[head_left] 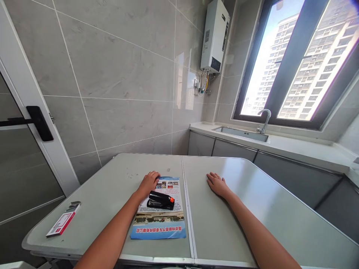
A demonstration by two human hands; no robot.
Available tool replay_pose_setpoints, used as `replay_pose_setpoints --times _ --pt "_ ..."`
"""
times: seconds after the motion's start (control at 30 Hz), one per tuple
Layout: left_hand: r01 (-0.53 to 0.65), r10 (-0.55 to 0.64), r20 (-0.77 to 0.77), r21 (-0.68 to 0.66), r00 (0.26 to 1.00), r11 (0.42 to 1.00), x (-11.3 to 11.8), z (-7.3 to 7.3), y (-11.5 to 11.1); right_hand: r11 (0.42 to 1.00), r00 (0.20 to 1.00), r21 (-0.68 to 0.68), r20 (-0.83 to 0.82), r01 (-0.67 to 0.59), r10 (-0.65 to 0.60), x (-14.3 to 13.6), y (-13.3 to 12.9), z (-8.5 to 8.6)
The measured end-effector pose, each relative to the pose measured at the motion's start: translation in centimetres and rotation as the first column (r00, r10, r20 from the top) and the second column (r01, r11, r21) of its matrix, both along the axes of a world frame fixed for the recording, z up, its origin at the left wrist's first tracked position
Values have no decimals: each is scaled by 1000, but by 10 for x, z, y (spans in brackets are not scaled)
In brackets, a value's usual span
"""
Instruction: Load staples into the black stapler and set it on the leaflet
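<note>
A printed leaflet (158, 231) with a blue band and a photo lies on the table, its lettering upside down from here. On top of it rests a black stapler (160, 200) with an orange-red spot at its right end. My left hand (149, 184) lies flat at the leaflet's upper left edge, fingers stretched forward, just beyond the stapler. Over on the right half of the table, my right hand (217, 184) is palm down with its fingers out, touching only the tabletop.
A folding table (103, 209) with a centre seam fills the foreground. At its left lies a red and white box (63, 221) with small dark pieces at its far end. Tiny dark bits (131, 174) are scattered beyond my left hand. A sink counter (297, 145) stands behind.
</note>
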State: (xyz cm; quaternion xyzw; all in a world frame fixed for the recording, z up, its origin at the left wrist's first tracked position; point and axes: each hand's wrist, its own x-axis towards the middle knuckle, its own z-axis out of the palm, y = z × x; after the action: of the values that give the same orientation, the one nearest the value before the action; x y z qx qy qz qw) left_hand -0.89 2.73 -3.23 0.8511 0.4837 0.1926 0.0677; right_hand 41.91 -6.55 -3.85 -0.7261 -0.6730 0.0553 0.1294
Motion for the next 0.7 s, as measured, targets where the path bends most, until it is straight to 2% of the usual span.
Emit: replay_pose_setpoints --times 0.1,0.2,0.3,0.37,0.47,0.57,0.7 --pt "-41 41 19 -7 999 999 4 -3 0 987 990 76 -24 -138 141 -16 -10 13" --pt "-60 60 55 -12 997 998 2 -6 1 937 944 139 -46 -319 328 -40 -20 23" --pt "-55 56 91 -17 994 998 -1 -7 2 829 825 229 -142 -511 547 -71 -28 25" --pt "-52 54 116 -22 992 998 -2 -7 2 767 736 275 -225 -580 638 -89 -31 24" --pt "-55 59 152 -29 987 998 -3 -7 2 689 608 258 -330 -678 722 -104 -33 22" --pt "-57 63 184 -38 981 998 -3 -7 2 601 476 186 -450 -778 755 -107 -36 24" --pt "-60 68 214 -47 974 997 -3 -6 2 410 304 147 -460 -900 834 -113 -42 28"
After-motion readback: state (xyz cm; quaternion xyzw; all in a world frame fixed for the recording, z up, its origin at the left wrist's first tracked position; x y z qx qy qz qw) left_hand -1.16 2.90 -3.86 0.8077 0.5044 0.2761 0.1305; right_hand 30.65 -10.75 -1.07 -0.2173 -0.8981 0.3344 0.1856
